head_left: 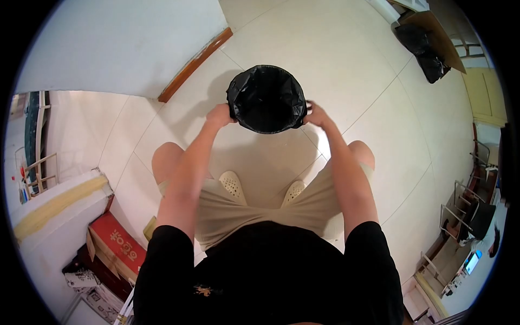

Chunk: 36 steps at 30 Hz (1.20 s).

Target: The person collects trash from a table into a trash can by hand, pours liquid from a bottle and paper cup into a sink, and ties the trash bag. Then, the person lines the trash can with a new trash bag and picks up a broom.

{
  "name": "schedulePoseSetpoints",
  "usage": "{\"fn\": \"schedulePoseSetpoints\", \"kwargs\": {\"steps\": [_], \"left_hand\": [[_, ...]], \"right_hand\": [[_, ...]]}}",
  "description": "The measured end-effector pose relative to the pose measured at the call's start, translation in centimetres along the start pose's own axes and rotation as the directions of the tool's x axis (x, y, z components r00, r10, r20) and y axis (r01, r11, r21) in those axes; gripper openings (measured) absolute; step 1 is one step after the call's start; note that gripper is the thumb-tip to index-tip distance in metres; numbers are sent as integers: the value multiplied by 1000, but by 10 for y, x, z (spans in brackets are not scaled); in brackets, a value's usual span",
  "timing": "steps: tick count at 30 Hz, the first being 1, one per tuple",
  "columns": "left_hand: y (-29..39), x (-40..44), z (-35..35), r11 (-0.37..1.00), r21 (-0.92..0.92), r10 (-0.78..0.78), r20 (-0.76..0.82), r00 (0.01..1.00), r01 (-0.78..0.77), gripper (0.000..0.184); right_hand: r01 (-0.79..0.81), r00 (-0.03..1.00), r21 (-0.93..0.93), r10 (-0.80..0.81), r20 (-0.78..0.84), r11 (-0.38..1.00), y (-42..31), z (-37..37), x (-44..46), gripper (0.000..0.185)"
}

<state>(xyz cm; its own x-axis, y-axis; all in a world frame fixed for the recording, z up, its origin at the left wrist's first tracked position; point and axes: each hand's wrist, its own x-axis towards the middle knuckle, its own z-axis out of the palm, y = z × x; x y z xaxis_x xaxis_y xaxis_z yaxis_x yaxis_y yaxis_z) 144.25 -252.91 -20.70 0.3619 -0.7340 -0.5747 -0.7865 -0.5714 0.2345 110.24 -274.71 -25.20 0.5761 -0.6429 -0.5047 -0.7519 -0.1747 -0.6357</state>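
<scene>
A round trash can lined with a black garbage bag (266,103) stands in front of my knees, its mouth facing up at me. The bag is folded outward over the rim, and the can's own wall is hidden beneath it. On the left side of the rim, my left hand (220,115) is closed on the bag's edge. Opposite it, my right hand (317,115) has its fingers curled at the bag's right edge, with some fingertips partly hidden behind the plastic. The inside of the bag looks dark.
Pale floor tiles (374,141) surround the can. A white wall with a brown baseboard (196,65) rises at upper left. At lower left is a red cardboard box (118,241). Black bags (425,51) lie at upper right, and chairs (476,219) line the right side.
</scene>
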Motion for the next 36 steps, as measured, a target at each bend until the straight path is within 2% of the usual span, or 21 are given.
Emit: {"fn": "schedulePoseSetpoints", "kwargs": {"steps": [1, 2, 4, 5, 8, 11, 16, 17, 19, 20, 23, 26, 29, 32, 35, 36], "left_hand": [[2, -11, -19, 998, 55, 38, 54, 998, -41, 32], [7, -18, -38, 996, 90, 20, 2, 1000, -20, 30], [15, -29, -67, 986, 164, -7, -98, 995, 23, 27], [19, -32, -73, 991, 103, 109, -240, 965, -86, 21], [61, -59, -83, 903, -90, 341, -445, 828, -421, 17], [85, -58, -52, 855, 29, 489, -375, 787, -517, 14], [96, -18, -2, 796, 236, 602, -212, 770, -557, 17], [94, -7, 8, 795, 315, 588, -189, 786, -519, 21], [105, -1, 0, 882, 208, 432, 4, 902, -423, 26], [111, 1, -3, 916, 164, 351, 110, 930, -365, 29], [108, 30, 34, 900, 233, 357, 94, 929, -369, 37], [113, 24, 44, 856, 324, 439, -42, 898, -403, 37], [132, -12, 20, 894, 304, 279, 201, 939, -331, 36], [143, -63, -4, 827, 393, 375, 146, 915, -402, 35], [182, -126, -59, 783, 473, 358, 190, 914, -405, 33], [193, -146, -72, 790, 424, 416, 160, 895, -443, 31]], "right_hand": [[-39, 996, 14, 40, -80, 999, -6, -16, 1, 89], [101, 953, -114, -129, -273, 988, -9, -27, 1, 77], [132, 917, 123, -74, -393, 984, -60, -52, -12, 58], [157, 905, 67, -116, -410, 985, -76, -52, -12, 52], [196, 888, -99, -219, -404, 976, -108, -43, 3, 38], [169, 914, -271, -254, -317, 948, -115, -26, 11, 28], [382, 829, -294, -466, -310, 876, -151, -8, -45, 22], [409, 804, -306, -498, -325, 860, -159, -7, -59, 22], [432, 780, -311, -524, -342, 846, -169, -9, -83, 22], [431, 779, -307, -522, -348, 848, -172, -11, -92, 21], [451, 761, -274, -526, -380, 850, -184, -20, -115, 20], [429, 784, -209, -477, -396, 879, -201, -31, -148, 20], [410, 792, -153, -434, -429, 899, -227, -52, -194, 21], [375, 793, -123, -387, -471, 919, -255, -82, -247, 21], [307, 805, -73, -300, -512, 949, -288, -128, -303, 22], [283, 802, -51, -266, -536, 958, -299, -147, -323, 21]]}}
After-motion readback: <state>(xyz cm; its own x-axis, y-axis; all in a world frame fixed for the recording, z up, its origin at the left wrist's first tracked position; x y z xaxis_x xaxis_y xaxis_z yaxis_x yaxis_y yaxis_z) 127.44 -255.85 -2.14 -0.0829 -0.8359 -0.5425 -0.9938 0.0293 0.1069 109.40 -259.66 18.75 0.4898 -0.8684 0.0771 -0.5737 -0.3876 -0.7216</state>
